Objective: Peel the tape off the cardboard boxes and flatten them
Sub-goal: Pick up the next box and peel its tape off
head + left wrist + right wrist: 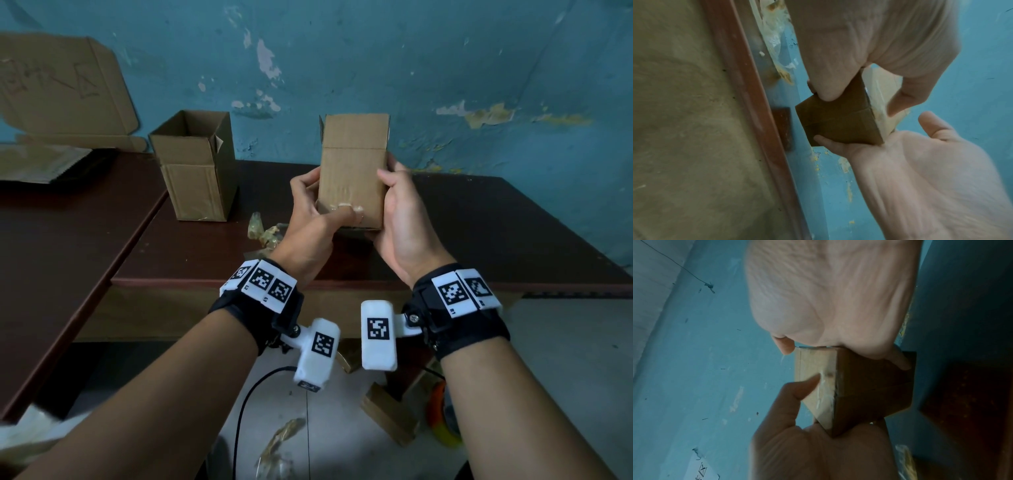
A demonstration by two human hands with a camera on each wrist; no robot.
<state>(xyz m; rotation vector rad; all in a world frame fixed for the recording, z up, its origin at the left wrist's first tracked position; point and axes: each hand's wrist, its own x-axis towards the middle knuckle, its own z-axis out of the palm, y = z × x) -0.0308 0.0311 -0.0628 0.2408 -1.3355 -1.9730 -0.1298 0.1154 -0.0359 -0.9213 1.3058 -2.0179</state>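
Bare forearms; black wrist straps (455, 329) carrying white blocks (378, 334) printed with black square markers

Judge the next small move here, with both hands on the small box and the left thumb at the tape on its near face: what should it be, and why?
Probably work the left hand thumb under the tape end and lift a corner. The tape looks to lie flat across the held box, near its bottom edge, with no free tab visible, and the right hand grips the box's side to steady it.
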